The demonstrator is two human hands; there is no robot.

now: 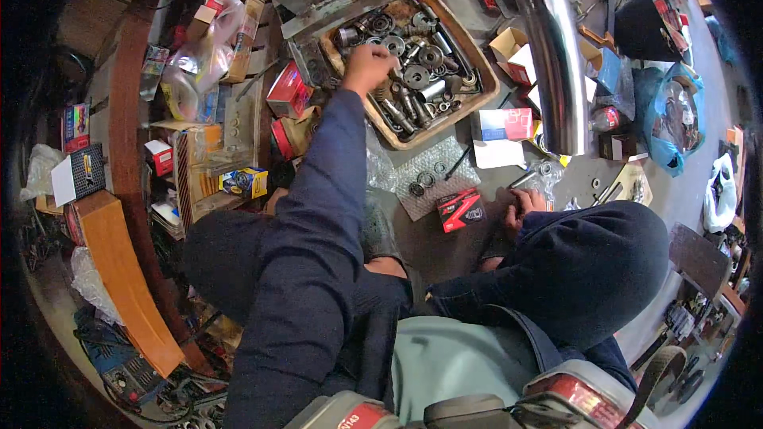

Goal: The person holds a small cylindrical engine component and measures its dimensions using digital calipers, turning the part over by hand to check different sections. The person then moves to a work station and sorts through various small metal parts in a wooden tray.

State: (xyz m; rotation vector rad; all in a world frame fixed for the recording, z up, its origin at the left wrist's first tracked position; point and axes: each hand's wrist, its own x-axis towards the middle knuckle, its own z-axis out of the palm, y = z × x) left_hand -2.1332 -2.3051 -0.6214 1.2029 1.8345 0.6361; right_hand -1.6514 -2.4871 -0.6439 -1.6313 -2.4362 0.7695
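Observation:
My left hand (367, 70) reaches over the left side of a worn, wooden-edged tray (486, 89) heaped with greasy metal parts. Its fingers are curled in among gears (416, 75), rings and shafts; whatever they hold, if anything, is hidden. My right hand (526, 206) rests low on the floor beside my right knee, fingers loosely apart. Just beyond it lies a short metal pin (522, 179). Between the hands, a red and black box (461, 210) stands by a sheet of bubble wrap (429, 163) with several dark rings (426, 180) on it.
A thick shiny metal tube (548, 48) slants down right of the tray. An opened white, blue and red carton (503, 131) lies below it. Boxes and plastic bags (203, 63) crowd the left. A blue bag (674, 119) sits at the right. A metal frame (358, 0) crosses the far side.

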